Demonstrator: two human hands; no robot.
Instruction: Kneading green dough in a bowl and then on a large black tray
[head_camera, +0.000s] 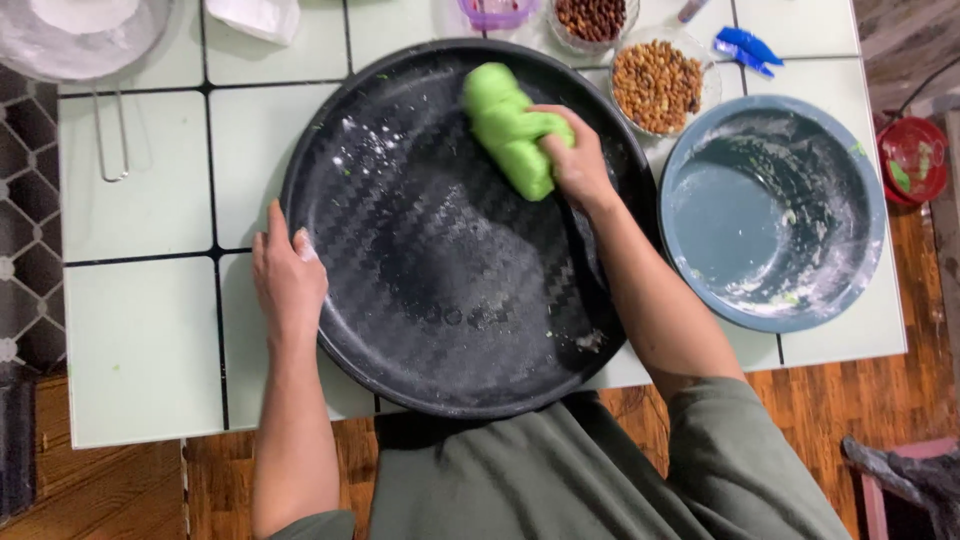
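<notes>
A lump of bright green dough (505, 125) lies in the far part of a large round black tray (440, 330) dusted with flour. My right hand (578, 160) presses on the dough's right end, fingers curled over it. My left hand (288, 280) grips the tray's left rim, thumb inside and fingers flat on the edge. The tray rests on a pale tiled table (150, 330).
A blue-grey bowl (775, 215) smeared with flour sits right of the tray. Behind it stand a glass bowl of peanuts (657, 85), a bowl of red beans (592, 18) and a purple container (497, 12). A white cloth (258, 18) lies at the far edge.
</notes>
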